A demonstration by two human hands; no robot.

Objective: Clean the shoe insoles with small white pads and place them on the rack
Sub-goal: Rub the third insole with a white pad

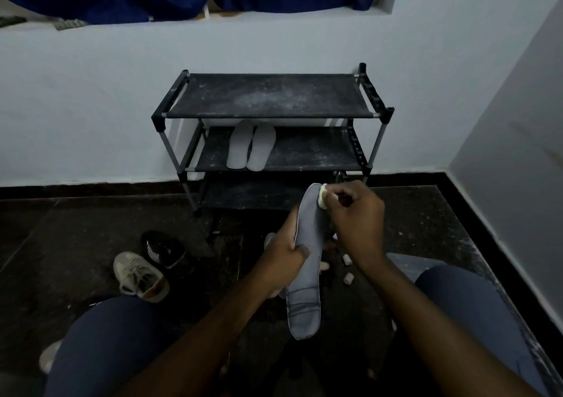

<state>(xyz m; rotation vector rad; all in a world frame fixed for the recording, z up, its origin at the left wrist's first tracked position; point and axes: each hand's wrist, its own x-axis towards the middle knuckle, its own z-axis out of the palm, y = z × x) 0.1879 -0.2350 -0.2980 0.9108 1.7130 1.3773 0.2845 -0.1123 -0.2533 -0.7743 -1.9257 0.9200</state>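
Observation:
A grey insole (307, 287) stands nearly upright in front of me, toe end up. My left hand (285, 255) grips it at its middle from the left, thumb across the front. My right hand (355, 216) pinches a small white pad (322, 197) and presses it against the insole's upper right edge. A black three-tier rack (268, 114) stands against the wall behind. Two pale insoles (250, 148) lie side by side on its middle shelf.
Two small white pads (347, 268) lie on the dark floor right of the insole. A beige sneaker (140, 277) and a black sneaker (164, 248) sit on the floor at left. My knees in dark trousers frame the lower view. Walls meet at right.

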